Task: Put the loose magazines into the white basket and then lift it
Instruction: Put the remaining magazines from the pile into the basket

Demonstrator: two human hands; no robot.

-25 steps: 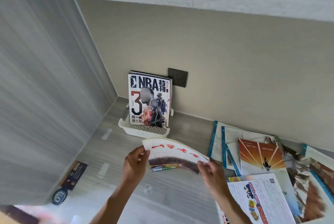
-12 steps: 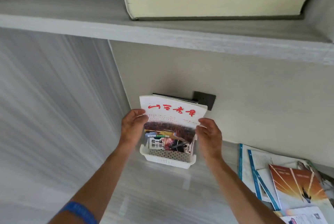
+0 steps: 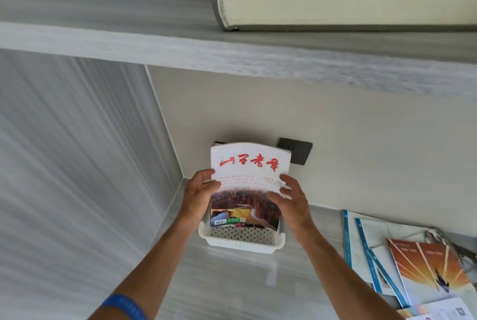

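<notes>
Lowered, magazine (image 3: 247,185) apparently stands in white basket (image 3: 241,244)

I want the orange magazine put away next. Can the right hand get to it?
Probably yes: the orange magazine lies uncovered atop the pile, right of the right hand, with bare desk between. That hand must first release the white magazine.

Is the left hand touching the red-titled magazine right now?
Touching. The head view shows the left hand with its thumb pressed on the left edge of the red-titled magazine, which stands in the white basket.

Home study nook: shelf (image 3: 180,46), magazines (image 3: 413,263).
</notes>
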